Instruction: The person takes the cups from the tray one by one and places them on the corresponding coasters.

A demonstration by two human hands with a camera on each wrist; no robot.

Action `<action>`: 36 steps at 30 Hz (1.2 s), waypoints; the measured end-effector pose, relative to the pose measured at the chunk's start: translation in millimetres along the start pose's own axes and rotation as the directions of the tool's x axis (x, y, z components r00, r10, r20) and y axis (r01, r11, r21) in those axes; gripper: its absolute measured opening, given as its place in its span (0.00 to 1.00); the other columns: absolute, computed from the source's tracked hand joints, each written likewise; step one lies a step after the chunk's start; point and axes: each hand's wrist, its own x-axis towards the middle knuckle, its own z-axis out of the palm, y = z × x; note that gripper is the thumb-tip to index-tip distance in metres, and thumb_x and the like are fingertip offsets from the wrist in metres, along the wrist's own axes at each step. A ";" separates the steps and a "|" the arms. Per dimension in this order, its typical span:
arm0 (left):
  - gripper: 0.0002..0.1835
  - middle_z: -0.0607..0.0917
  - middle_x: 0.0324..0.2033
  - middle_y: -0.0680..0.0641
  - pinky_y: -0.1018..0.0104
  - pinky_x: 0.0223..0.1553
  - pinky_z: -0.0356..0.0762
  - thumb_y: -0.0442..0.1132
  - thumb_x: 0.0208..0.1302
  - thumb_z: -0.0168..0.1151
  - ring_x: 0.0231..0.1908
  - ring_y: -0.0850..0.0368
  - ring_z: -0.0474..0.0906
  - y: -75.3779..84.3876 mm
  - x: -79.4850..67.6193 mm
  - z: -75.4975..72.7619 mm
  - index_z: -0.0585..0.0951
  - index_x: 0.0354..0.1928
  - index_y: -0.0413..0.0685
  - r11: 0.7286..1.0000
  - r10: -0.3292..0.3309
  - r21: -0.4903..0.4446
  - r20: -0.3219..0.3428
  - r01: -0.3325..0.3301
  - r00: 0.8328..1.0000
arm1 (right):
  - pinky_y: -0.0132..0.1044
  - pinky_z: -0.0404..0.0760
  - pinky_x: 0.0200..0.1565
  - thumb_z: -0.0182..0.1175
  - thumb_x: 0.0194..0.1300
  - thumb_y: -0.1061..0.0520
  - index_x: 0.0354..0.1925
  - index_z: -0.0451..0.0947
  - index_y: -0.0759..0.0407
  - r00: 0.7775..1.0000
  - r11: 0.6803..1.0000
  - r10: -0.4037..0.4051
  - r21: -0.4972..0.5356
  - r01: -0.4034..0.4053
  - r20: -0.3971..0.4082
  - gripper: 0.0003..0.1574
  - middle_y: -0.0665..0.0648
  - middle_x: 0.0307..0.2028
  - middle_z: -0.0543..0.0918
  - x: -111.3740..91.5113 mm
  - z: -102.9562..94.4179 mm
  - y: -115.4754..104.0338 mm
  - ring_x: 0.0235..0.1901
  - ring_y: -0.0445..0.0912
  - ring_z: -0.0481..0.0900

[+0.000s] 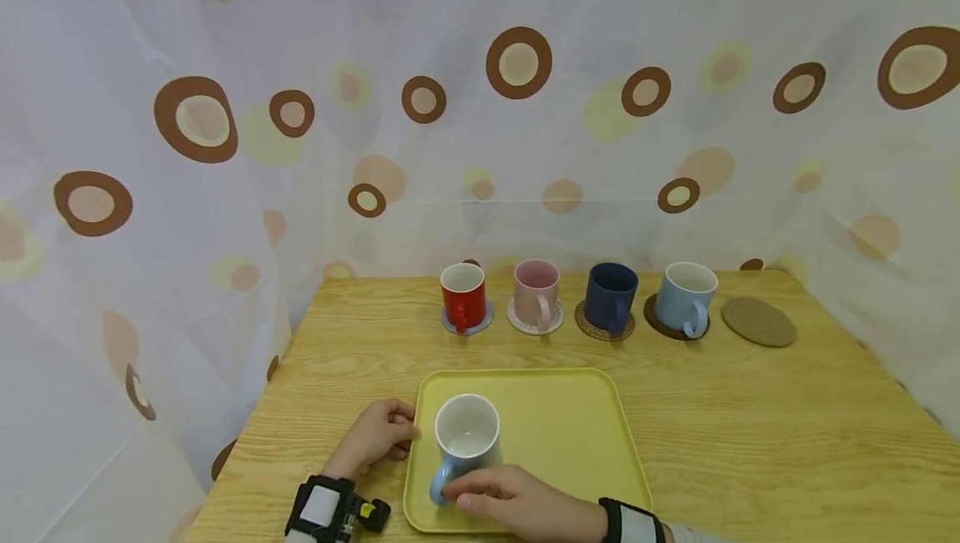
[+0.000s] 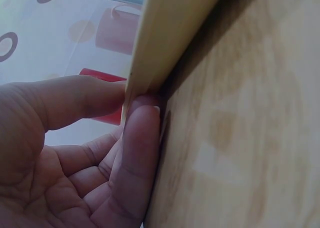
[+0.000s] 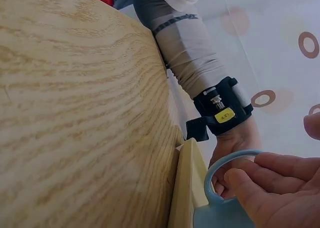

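Observation:
A light blue mug point(image 1: 468, 434) with a white inside stands upright on the yellow tray point(image 1: 555, 418), near its left side. Its handle point(image 3: 220, 168) points toward the near left. My right hand point(image 1: 517, 497) is at the handle, fingers extended against it and thumb held apart in the right wrist view. Whether the fingertips press on the mug's body I cannot tell. My left hand point(image 1: 382, 430) pinches the tray's left rim, thumb on the upper side and fingers point(image 2: 140, 143) on the outer side, as the left wrist view shows.
Along the back of the wooden table stand a red mug point(image 1: 463, 297), a pink mug point(image 1: 536, 293), a navy mug point(image 1: 611, 297) and another light blue mug point(image 1: 684, 297), each on a coaster. A bare brown coaster point(image 1: 759, 322) lies right of them. Patterned curtain point(image 1: 517, 151) hangs behind.

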 end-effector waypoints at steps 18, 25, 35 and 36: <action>0.16 0.83 0.30 0.44 0.63 0.26 0.81 0.30 0.57 0.64 0.26 0.57 0.77 1.5 -1.5 2.0 0.76 0.47 0.31 1.000 -0.007 0.000 -0.001 0.007 1.000 | 0.44 0.66 0.68 0.45 0.77 0.50 0.66 0.67 0.68 0.998 0.959 0.046 0.276 -0.059 0.053 0.29 0.66 0.67 0.69 15.7 8.7 13.0 0.63 0.42 0.68; 0.16 0.82 0.30 0.44 0.64 0.26 0.81 0.29 0.57 0.63 0.25 0.57 0.77 1.3 -1.7 1.7 0.76 0.47 0.30 1.000 0.005 -0.008 0.002 -0.005 1.000 | 0.32 0.71 0.61 0.48 0.76 0.51 0.60 0.71 0.72 0.999 0.971 0.002 0.237 0.007 -0.038 0.28 0.70 0.61 0.75 9.6 4.8 15.9 0.59 0.39 0.73; 0.16 0.83 0.31 0.43 0.64 0.26 0.82 0.30 0.58 0.63 0.26 0.57 0.78 2.3 -1.0 -0.6 0.77 0.48 0.30 1.000 -0.009 0.017 0.007 0.009 1.000 | 0.33 0.73 0.55 0.47 0.76 0.48 0.48 0.73 0.79 0.991 0.985 -0.009 0.171 0.032 -0.132 0.31 0.61 0.45 0.84 -10.0 -21.2 18.8 0.47 0.40 0.78; 0.16 0.83 0.31 0.43 0.64 0.26 0.82 0.30 0.58 0.63 0.26 0.57 0.78 2.2 -0.8 -0.7 0.76 0.48 0.30 1.000 -0.010 0.016 0.007 0.010 1.000 | 0.34 0.73 0.55 0.46 0.76 0.47 0.48 0.73 0.79 0.990 0.986 -0.004 0.163 0.027 -0.137 0.31 0.58 0.43 0.83 -12.1 -24.5 18.9 0.47 0.40 0.78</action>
